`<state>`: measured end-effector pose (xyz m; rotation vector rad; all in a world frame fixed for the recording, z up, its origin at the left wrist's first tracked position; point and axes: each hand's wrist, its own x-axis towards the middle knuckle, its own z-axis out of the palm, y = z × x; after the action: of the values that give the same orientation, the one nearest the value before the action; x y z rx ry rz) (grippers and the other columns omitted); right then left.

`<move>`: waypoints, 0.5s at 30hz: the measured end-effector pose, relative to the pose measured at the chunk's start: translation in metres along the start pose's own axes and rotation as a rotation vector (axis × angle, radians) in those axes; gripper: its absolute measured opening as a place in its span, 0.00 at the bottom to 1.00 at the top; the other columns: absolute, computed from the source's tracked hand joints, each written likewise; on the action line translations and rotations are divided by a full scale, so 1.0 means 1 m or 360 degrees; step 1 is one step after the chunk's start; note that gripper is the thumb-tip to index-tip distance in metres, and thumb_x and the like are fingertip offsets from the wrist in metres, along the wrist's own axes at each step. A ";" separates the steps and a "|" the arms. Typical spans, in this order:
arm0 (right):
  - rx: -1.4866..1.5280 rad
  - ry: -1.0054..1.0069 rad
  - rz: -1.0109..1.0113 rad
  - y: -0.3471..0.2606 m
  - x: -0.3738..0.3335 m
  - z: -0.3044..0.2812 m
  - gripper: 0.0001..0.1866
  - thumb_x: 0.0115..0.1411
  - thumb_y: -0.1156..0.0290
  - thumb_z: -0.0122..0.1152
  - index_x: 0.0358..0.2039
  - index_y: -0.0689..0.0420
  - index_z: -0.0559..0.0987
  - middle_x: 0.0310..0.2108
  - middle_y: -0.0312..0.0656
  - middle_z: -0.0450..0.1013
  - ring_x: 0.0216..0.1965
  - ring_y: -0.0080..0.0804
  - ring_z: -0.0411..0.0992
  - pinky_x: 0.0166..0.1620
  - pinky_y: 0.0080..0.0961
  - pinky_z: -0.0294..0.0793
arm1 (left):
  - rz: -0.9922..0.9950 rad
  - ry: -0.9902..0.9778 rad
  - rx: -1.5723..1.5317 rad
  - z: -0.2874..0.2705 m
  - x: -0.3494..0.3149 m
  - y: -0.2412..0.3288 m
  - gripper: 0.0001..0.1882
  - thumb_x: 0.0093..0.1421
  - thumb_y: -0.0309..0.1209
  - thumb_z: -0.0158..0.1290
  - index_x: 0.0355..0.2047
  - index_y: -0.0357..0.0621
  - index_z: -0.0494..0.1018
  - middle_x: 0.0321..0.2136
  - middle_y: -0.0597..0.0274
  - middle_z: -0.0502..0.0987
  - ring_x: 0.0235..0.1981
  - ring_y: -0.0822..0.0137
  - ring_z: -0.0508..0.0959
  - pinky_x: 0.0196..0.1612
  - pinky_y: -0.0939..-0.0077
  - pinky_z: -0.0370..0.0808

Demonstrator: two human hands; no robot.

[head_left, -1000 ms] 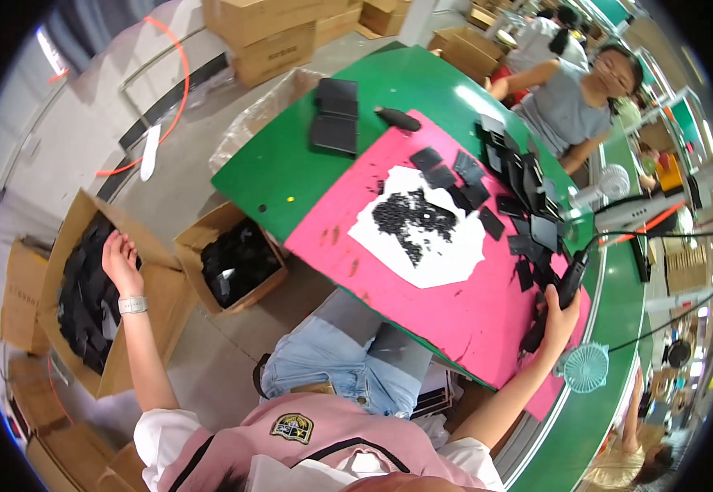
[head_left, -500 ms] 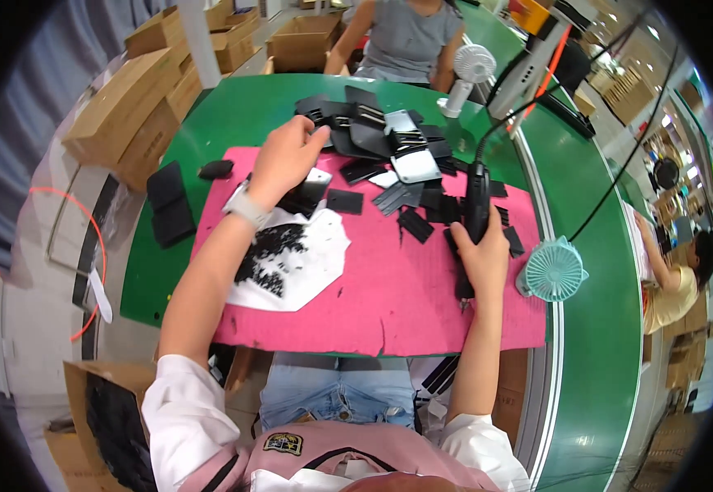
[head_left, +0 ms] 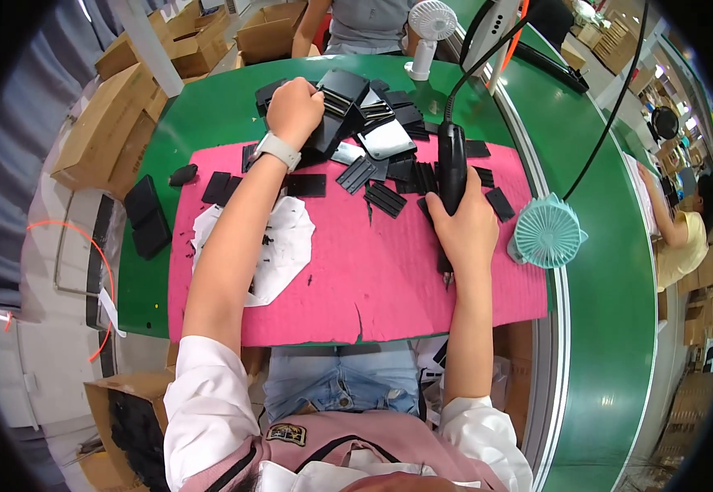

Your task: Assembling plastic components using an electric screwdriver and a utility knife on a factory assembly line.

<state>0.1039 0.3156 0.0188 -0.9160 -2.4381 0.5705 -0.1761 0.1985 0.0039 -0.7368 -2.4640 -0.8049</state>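
Observation:
My left hand (head_left: 295,115) is at the left side of a heap of black plastic panels (head_left: 344,84), its fingers closed on a black plastic panel (head_left: 321,139) that partly hides under it. In my right hand (head_left: 469,225) is a black electric screwdriver (head_left: 452,168), held upright with its bit pointing down toward the pink mat (head_left: 373,279) and its cable rising from the top. Beneath my left forearm lies a white sheet (head_left: 289,246) with small black screws on it, largely covered by the arm. Small ribbed black pieces (head_left: 385,199) lie between my hands.
A teal fan (head_left: 547,234) stands right of the mat, and a white fan (head_left: 432,29) at the back. Two black pieces (head_left: 147,217) lie on the green table's left. Another person (head_left: 365,29) sits across. Cardboard boxes (head_left: 102,123) are stacked at the left.
My left hand has moved farther into the heap, and its fingers have closed on a panel. The whole view has shifted slightly. My right hand still holds the screwdriver.

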 end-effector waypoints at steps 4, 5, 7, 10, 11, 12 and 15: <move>-0.0243 0.0271 -0.0154 0.001 -0.003 0.004 0.35 0.47 0.63 0.69 0.54 0.62 0.67 0.44 0.53 0.70 0.44 0.49 0.71 0.39 0.41 0.74 | -0.0133 -0.0170 -0.0133 -0.012 -0.012 0.007 0.14 0.54 0.40 0.57 0.28 0.40 0.77 0.31 0.49 0.79 0.38 0.50 0.77 0.41 0.58 0.75; -0.0309 0.0412 -0.0301 0.001 -0.004 0.007 0.36 0.45 0.64 0.70 0.54 0.62 0.67 0.46 0.52 0.66 0.47 0.49 0.67 0.42 0.40 0.73 | -0.0017 -0.0057 0.0073 -0.012 -0.017 0.011 0.16 0.55 0.41 0.56 0.30 0.39 0.76 0.32 0.50 0.78 0.38 0.50 0.78 0.41 0.59 0.75; -0.0345 0.0626 -0.0585 -0.012 -0.008 0.006 0.36 0.42 0.67 0.70 0.52 0.62 0.67 0.48 0.52 0.63 0.49 0.51 0.63 0.48 0.41 0.69 | 0.0117 0.0017 0.0307 -0.014 -0.024 0.013 0.20 0.57 0.46 0.54 0.34 0.38 0.74 0.35 0.50 0.78 0.39 0.49 0.77 0.41 0.58 0.74; -0.0258 0.0484 -0.0900 -0.031 -0.013 0.007 0.30 0.44 0.69 0.68 0.49 0.58 0.70 0.42 0.45 0.67 0.46 0.44 0.66 0.44 0.40 0.69 | 0.0012 -0.0191 0.0252 -0.018 -0.021 0.013 0.20 0.56 0.46 0.55 0.34 0.39 0.74 0.35 0.50 0.78 0.39 0.50 0.77 0.41 0.58 0.74; -0.0208 0.0341 -0.0960 -0.033 -0.013 0.013 0.27 0.44 0.69 0.67 0.47 0.58 0.71 0.39 0.43 0.68 0.44 0.42 0.67 0.42 0.39 0.70 | 0.0015 -0.0177 0.0241 -0.020 -0.020 0.012 0.20 0.56 0.46 0.55 0.34 0.39 0.74 0.35 0.50 0.78 0.39 0.50 0.77 0.41 0.58 0.74; -0.0152 0.0192 -0.1020 -0.033 -0.012 0.022 0.24 0.44 0.69 0.67 0.44 0.57 0.73 0.37 0.41 0.69 0.42 0.39 0.68 0.40 0.37 0.71 | -0.0036 -0.0198 0.0175 -0.022 -0.020 0.007 0.20 0.55 0.46 0.56 0.34 0.40 0.75 0.33 0.51 0.78 0.38 0.51 0.78 0.40 0.59 0.74; -0.0362 0.0001 -0.0914 -0.034 -0.013 0.037 0.17 0.45 0.68 0.68 0.38 0.58 0.78 0.35 0.41 0.72 0.39 0.38 0.72 0.37 0.33 0.76 | -0.0091 -0.0211 -0.0030 -0.031 -0.021 0.002 0.19 0.50 0.45 0.62 0.33 0.43 0.79 0.27 0.57 0.79 0.32 0.56 0.79 0.37 0.63 0.75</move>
<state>0.0758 0.2752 0.0035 -0.2543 -2.6305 0.0872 -0.1516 0.1726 0.0157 -0.7521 -2.6095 -0.8255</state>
